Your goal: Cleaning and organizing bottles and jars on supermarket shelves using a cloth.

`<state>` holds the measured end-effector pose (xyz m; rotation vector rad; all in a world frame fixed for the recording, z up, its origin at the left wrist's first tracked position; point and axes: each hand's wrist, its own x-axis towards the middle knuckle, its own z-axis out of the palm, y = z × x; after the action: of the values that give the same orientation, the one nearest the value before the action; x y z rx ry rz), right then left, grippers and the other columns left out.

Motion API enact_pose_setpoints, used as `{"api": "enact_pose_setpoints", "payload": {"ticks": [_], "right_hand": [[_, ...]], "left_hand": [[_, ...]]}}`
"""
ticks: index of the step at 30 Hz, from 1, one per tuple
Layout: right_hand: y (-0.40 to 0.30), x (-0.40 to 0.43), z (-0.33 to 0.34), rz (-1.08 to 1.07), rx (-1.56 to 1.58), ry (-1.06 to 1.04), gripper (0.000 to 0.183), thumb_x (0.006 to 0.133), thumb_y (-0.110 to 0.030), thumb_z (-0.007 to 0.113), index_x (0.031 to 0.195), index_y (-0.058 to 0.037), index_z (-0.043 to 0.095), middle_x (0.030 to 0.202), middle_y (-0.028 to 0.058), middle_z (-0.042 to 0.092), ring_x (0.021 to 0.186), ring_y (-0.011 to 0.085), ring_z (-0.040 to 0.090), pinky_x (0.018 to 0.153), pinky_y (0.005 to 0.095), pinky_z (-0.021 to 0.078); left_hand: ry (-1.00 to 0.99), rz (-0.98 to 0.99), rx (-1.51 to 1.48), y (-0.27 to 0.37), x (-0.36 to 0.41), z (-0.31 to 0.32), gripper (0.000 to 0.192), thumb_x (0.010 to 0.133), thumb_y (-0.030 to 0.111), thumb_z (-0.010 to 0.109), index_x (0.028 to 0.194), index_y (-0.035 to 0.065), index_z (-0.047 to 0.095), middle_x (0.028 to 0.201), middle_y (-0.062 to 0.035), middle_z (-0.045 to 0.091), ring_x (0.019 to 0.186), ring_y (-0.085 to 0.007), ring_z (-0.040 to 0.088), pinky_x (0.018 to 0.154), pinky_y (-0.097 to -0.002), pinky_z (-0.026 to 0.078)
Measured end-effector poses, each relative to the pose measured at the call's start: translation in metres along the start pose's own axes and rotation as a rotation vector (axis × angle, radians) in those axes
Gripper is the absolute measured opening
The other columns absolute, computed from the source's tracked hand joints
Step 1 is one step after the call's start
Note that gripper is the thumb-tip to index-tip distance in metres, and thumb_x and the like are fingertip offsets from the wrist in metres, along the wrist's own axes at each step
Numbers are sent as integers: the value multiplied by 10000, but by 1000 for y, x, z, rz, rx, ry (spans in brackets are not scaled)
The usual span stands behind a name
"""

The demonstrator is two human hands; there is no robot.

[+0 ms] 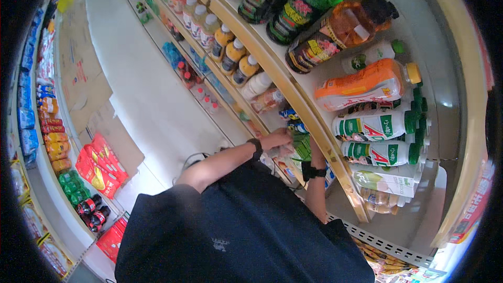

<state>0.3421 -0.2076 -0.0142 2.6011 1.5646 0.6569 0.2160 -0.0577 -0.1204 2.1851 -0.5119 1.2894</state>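
Note:
My left hand [278,141], with a dark band at the wrist, reaches into a lower shelf of a store rack. It is blurred and lies against or right beside some green packs [301,145]; whether its fingers grip one cannot be told. My right hand [315,154], a dark watch on its wrist, goes in under the tan shelf edge [310,114]. That edge hides most of its fingers and anything they may hold. Just beyond the green packs sit small blue-and-yellow packs [292,120]. A pinkish-brown bottle [267,101] and a white bottle [257,85] stand farther along the same shelf.
Above my right forearm, the upper shelf carries white-and-green bottles [375,153], an orange bottle [361,86] and large dark-labelled bottles [328,37]. Behind me on the left, red bags [100,165] lie by flattened cardboard [90,78] and another stocked shelf [74,188].

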Motion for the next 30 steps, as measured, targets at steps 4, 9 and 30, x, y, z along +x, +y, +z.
{"api": "enact_pose_setpoints", "payload": {"ticks": [4, 9, 30], "right_hand": [[-11, -6, 5, 280, 219, 206, 224, 901, -195, 535, 906, 11, 623, 816, 104, 621, 797, 210, 592, 641, 375, 451], [-144, 6, -135, 514, 1166, 21, 584, 850, -198, 631, 1339, -20, 366, 1236, 142, 456, 1113, 237, 469, 962, 353, 375], [-391, 52, -196, 305, 1669, -410, 147, 887, -145, 572, 871, -3, 603, 731, 8, 596, 717, 73, 516, 655, 241, 428]], "left_hand": [[-165, -1025, -904, 43, 38, -42, 231, 847, 236, 575, 854, 9, 619, 787, -37, 616, 743, -116, 566, 652, -252, 452], [180, -1373, -890, 81, 66, -128, 228, 833, 181, 596, 985, 10, 594, 798, -44, 613, 773, -117, 571, 694, -261, 462], [687, -1545, -598, 197, -21, -384, 311, 877, 263, 637, 1079, 36, 570, 790, 24, 570, 665, -26, 505, 566, -193, 415]]}}
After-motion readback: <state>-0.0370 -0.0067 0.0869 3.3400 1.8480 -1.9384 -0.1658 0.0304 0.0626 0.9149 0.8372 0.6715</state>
